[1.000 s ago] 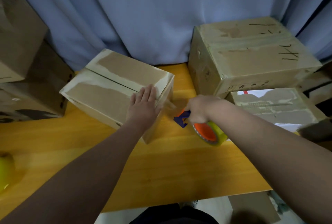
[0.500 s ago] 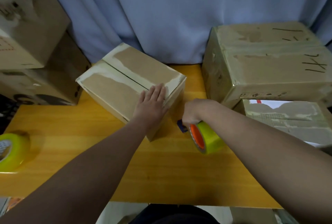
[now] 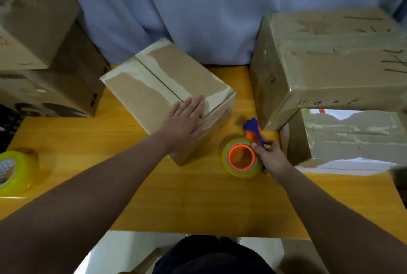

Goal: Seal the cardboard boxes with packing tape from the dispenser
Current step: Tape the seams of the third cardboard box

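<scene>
A small cardboard box (image 3: 154,89) lies at an angle on the yellow table (image 3: 176,196), its top flaps closed with a dark seam running along the middle. My left hand (image 3: 185,117) lies flat on the near right corner of its top, fingers straight. To the right of the box, my right hand (image 3: 272,158) grips the blue and orange tape dispenser (image 3: 253,133). Its yellowish tape roll (image 3: 241,157) with an orange core lies on the table, core facing up.
A big taped box (image 3: 330,64) stands at the right, stacked over another box (image 3: 352,137). More boxes (image 3: 44,58) are stacked at the left. A second yellow tape roll (image 3: 15,172) sits near the table's left edge. A blue curtain (image 3: 198,9) hangs behind.
My right hand has pulled the dispenser away from the box's side, to the right, and laid the roll flat on the table. My left hand stays on the box top.
</scene>
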A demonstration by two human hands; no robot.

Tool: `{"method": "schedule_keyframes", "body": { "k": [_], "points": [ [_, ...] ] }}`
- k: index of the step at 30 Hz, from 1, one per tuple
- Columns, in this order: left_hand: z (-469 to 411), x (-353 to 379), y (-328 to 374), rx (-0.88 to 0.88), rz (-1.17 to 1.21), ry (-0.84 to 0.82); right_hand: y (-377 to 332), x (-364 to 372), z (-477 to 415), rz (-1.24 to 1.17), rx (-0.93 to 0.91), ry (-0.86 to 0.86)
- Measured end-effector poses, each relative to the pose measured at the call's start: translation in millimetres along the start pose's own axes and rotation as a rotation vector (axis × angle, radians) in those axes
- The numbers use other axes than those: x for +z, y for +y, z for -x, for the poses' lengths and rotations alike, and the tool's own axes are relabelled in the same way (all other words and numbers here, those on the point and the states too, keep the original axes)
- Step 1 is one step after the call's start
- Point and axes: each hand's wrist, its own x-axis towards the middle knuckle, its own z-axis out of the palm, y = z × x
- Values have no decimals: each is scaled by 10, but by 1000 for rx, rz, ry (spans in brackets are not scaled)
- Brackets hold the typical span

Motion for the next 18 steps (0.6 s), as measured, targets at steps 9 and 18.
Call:
{"method": "schedule_keyframes", "body": {
  "k": [9, 18],
  "points": [
    [68, 35, -24, 77, -36, 4, -12, 293, -89, 303, -439, 315],
    [79, 13, -4, 60, -64, -16, -659, 458, 168, 223, -349, -392]
  ]
}}
